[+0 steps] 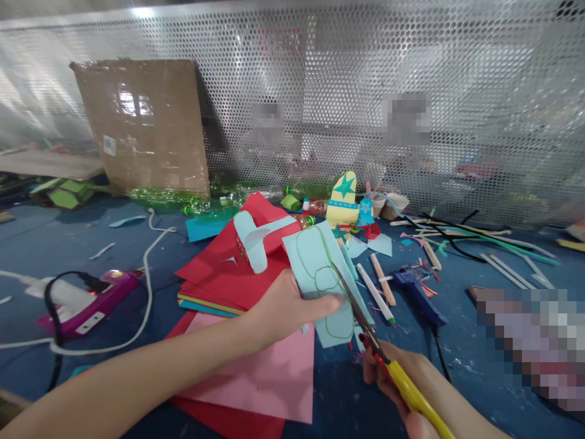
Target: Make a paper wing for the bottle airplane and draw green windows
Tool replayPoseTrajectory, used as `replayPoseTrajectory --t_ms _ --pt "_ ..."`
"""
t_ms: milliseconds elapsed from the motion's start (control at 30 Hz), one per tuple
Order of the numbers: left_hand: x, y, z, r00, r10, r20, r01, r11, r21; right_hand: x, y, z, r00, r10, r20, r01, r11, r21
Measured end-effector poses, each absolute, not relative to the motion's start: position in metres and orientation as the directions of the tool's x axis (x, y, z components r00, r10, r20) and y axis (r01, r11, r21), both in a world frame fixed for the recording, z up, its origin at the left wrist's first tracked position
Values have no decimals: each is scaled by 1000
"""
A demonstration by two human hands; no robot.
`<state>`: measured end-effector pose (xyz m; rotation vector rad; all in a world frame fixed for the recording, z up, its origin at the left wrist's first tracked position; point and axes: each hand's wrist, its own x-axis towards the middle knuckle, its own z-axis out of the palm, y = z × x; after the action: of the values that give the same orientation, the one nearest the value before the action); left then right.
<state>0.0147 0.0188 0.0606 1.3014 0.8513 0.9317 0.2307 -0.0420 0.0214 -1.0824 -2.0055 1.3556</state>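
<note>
My left hand pinches a light blue sheet of paper, thumb on top, over a stack of red and pink paper. Green marker lines draw a rounded outline on the sheet. In my right hand is a pair of scissors with yellow and red handles; its dark blades lie along the right part of the outline, where a strip of paper stands partly apart. A cut-out light blue shape rests on the red paper beyond my left hand.
A blue glue gun and markers lie to the right. At the left are a purple power strip and a looping white cord. Plastic bottles, a cardboard sheet and a perforated metal panel line the back.
</note>
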Motion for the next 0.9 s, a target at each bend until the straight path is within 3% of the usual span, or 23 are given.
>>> replayPoseTrajectory --t_ms 333,567,900 --pt "15 18 62 375 927 -27 -89 65 994 230 -41 21 -554 832 -32 364 207 -908" --pt "13 20 60 386 922 31 -87 3 996 231 -41 19 -562 826 -50 377 202 -904" --pt "15 19 61 404 909 100 -110 -60 992 237 -37 5 -616 779 114 318 379 -869"
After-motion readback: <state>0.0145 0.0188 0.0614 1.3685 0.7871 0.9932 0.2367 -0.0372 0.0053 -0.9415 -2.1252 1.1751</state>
